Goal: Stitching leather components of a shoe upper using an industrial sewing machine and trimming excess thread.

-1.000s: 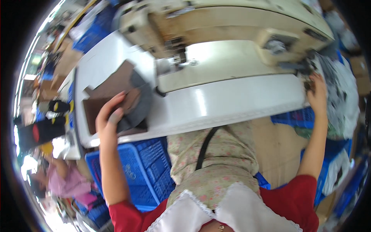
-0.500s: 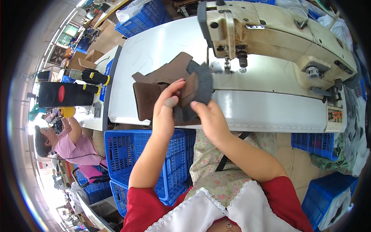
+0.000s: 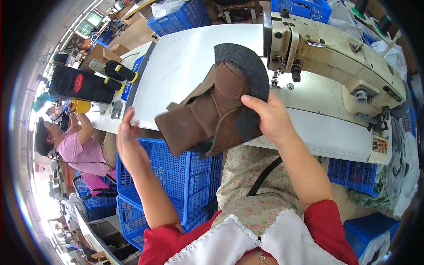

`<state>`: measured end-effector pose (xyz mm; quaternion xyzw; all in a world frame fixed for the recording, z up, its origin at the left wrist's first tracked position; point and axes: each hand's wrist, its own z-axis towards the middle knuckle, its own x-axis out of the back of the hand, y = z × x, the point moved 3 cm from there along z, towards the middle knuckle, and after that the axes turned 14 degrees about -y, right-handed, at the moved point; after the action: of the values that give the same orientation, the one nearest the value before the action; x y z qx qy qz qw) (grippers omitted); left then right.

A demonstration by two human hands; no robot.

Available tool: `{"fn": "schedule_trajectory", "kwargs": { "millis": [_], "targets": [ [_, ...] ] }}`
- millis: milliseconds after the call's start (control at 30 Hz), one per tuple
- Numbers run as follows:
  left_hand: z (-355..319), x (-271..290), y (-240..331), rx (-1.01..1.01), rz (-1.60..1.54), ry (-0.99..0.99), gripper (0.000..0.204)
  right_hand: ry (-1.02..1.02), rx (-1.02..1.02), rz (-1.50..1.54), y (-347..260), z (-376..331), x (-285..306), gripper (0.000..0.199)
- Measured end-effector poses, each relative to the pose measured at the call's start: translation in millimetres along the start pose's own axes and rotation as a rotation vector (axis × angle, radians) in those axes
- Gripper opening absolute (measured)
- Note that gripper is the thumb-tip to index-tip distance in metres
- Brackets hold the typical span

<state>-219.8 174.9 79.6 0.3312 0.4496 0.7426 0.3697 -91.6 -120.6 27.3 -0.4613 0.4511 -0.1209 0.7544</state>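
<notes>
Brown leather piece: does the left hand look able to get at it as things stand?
Probably yes: the left hand looks empty, and nothing visible stands between it and the brown leather piece, which the right hand holds at its dark curved band.

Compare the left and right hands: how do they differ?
The right hand grips the brown piece by its dark grey edge; the left hand holds nothing.
The right hand is nearer the sewing machine; the left hand is beside the table's left end.
The right hand's thumb lies on the piece; the left hand's touches nothing.
Both are bare.
</notes>
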Motion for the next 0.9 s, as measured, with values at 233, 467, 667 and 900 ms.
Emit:
{"fn": "schedule_trajectory", "kwargs": {
  "millis": [233, 467, 667, 900],
  "targets": [
    [-62, -26, -97, 0.765, -1.197, -0.394, 0.062, -0.223, 0.005, 0.069, -17, -10, -4, 0.031],
    [-71, -42, -92, 0.784, -1.049, -0.463, 0.053, -0.194, -0.033, -0.149, -14, -11, 4, 0.034],
    [-54, -57, -101, 0.867, -0.959, -0.31, 0.044, -0.135, 0.002, -0.464, -18, -10, 16, 0.042],
    [-36, -97, -87, 0.868, -1.086, -0.317, 0.042, -0.066, -0.061, -0.646, -37, 9, 22, 0.052]
  ]
}}
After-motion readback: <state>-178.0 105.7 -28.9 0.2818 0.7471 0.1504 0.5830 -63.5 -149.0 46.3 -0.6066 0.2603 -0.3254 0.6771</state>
